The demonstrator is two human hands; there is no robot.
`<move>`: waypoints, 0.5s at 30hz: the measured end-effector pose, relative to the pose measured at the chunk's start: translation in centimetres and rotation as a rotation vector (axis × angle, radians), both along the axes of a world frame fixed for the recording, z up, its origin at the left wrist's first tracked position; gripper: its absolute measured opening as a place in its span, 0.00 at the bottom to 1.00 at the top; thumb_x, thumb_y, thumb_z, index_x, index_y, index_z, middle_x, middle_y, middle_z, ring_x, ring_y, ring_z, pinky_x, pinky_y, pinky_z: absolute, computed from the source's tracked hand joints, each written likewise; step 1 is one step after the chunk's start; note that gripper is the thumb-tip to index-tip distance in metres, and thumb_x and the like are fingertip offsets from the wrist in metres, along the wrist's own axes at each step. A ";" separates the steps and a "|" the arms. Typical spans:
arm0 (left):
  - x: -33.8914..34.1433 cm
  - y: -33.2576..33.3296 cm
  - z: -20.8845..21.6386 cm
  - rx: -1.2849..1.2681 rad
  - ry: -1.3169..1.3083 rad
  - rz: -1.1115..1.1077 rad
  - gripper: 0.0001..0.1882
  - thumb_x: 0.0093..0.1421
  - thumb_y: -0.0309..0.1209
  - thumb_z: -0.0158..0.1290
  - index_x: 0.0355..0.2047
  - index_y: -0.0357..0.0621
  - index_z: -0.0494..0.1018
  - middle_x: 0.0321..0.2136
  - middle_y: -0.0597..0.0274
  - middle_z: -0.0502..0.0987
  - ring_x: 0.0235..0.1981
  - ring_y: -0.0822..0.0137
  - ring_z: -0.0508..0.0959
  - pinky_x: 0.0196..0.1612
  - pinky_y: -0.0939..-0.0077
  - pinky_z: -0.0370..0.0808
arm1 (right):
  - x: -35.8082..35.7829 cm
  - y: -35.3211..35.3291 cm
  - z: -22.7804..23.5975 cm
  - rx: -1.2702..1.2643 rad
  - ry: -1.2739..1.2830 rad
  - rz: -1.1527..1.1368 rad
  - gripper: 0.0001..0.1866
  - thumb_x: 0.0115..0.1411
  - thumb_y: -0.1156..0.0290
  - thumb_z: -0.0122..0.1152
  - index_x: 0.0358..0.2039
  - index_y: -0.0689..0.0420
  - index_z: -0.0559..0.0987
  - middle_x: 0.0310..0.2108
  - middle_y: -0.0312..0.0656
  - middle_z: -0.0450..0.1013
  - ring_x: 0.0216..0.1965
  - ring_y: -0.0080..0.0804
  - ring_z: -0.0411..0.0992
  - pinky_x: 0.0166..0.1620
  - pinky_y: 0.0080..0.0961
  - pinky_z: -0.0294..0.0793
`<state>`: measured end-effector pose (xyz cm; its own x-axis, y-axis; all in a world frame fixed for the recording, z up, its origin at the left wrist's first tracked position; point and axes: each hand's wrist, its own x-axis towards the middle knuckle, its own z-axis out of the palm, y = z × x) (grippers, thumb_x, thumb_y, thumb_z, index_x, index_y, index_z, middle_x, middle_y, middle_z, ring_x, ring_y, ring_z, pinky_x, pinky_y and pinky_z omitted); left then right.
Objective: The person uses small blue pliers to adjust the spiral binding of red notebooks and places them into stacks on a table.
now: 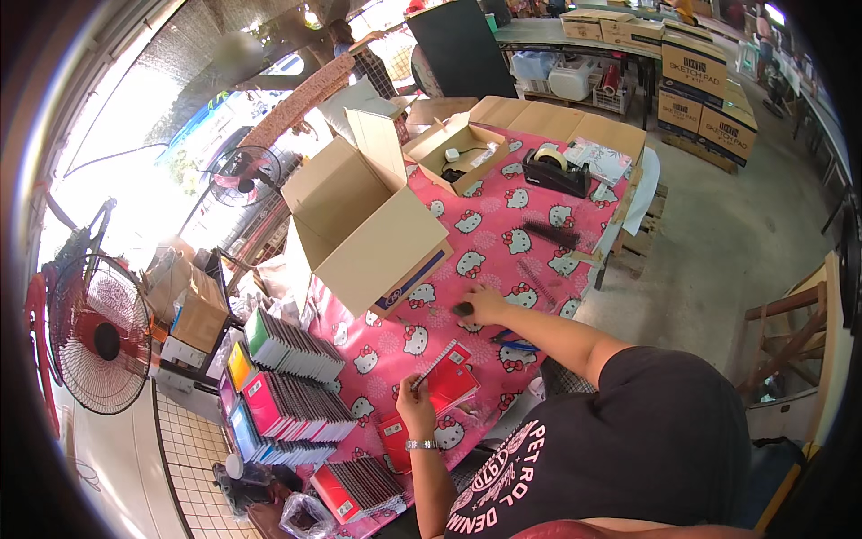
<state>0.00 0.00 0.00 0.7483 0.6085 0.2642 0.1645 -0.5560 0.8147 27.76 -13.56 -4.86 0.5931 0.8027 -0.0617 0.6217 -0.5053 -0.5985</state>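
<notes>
My left hand (415,404), with a metal watch on the wrist, is closed on the spiral-bound edge of a red notebook (456,384) at the near side of the table. Another red notebook (393,438) lies just below it, partly behind my wrist. Farther out, my right hand (486,306) reaches over the pink patterned tablecloth (489,241). Its fingers are curled around a small dark object (463,309), too small to name. A blue-handled tool (514,342) lies beneath my right forearm.
Stacks of spiral notebooks (301,404) fill the left edge. An open cardboard box (373,238) stands ahead, with a shallow box (460,160) behind it. Farther right are a tape dispenser (557,172) and black spiral wires (550,233). A fan (99,337) stands far left.
</notes>
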 end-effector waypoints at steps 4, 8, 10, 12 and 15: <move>-0.4 -1.8 -0.5 -0.179 -0.086 0.113 0.09 0.65 0.28 0.54 0.40 0.34 0.75 0.25 0.62 0.75 0.23 0.74 0.74 0.28 0.77 0.76 | -3.2 -5.2 -2.6 0.225 -0.187 -0.105 0.41 0.54 0.44 0.63 0.64 0.49 0.64 0.65 0.54 0.56 0.65 0.60 0.55 0.64 0.57 0.55; -2.4 0.5 -2.4 -0.143 0.055 0.186 0.10 0.66 0.29 0.54 0.43 0.36 0.73 0.29 0.63 0.76 0.28 0.77 0.74 0.27 0.83 0.75 | -10.8 -9.2 -1.6 0.038 -0.407 -0.111 0.39 0.57 0.45 0.59 0.65 0.50 0.63 0.64 0.57 0.57 0.67 0.61 0.51 0.66 0.58 0.49; 0.2 -1.9 -0.8 -0.297 -0.158 0.102 0.15 0.65 0.29 0.55 0.50 0.38 0.70 0.31 0.62 0.76 0.29 0.77 0.74 0.28 0.79 0.76 | -11.0 -12.6 -3.2 0.016 -0.531 -0.089 0.40 0.57 0.45 0.58 0.65 0.51 0.62 0.64 0.56 0.58 0.67 0.61 0.51 0.66 0.58 0.49; 0.5 -0.4 -2.3 -0.023 -0.221 0.078 0.18 0.64 0.27 0.56 0.53 0.41 0.67 0.32 0.61 0.76 0.30 0.75 0.74 0.28 0.77 0.78 | -11.2 -13.2 -3.1 -0.004 -0.549 -0.078 0.39 0.58 0.47 0.58 0.65 0.52 0.62 0.63 0.55 0.59 0.65 0.61 0.53 0.64 0.59 0.50; -0.3 0.0 -2.5 -0.152 -0.148 0.143 0.10 0.65 0.27 0.54 0.45 0.38 0.72 0.30 0.63 0.76 0.28 0.77 0.74 0.24 0.77 0.80 | -10.7 -12.7 -0.4 -0.101 -0.424 -0.121 0.37 0.57 0.51 0.59 0.63 0.54 0.64 0.59 0.54 0.62 0.59 0.57 0.60 0.60 0.56 0.56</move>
<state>-0.25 0.03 -2.50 0.6118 0.7464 0.2620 0.1051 -0.4050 0.9083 17.09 -26.29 -5.27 0.6722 0.7284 0.1324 0.7340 -0.6323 -0.2478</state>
